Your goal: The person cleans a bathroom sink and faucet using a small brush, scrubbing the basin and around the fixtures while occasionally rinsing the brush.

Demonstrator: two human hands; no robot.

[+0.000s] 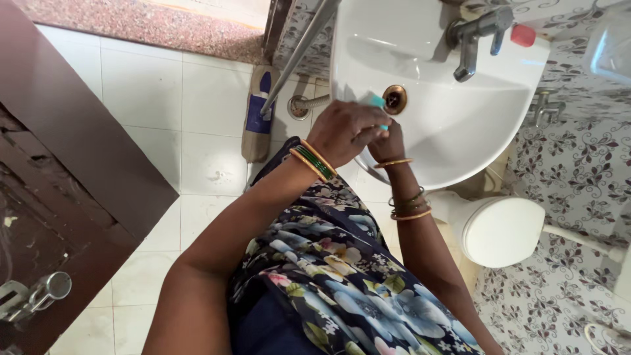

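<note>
Floral fabric of the person's clothing fills the bottom of the view, both forearms reaching up over it to the white sink. The left hand is curled nearly closed, its fingers wrapped over a small teal and white object at the sink's front rim, just beside the brass drain. The right hand sits under and against the left, mostly hidden; how far it is closed cannot be told. Only a tip of the object shows, pointing toward the drain; its long axis cannot be judged. Gold and green bangles ring both wrists.
</note>
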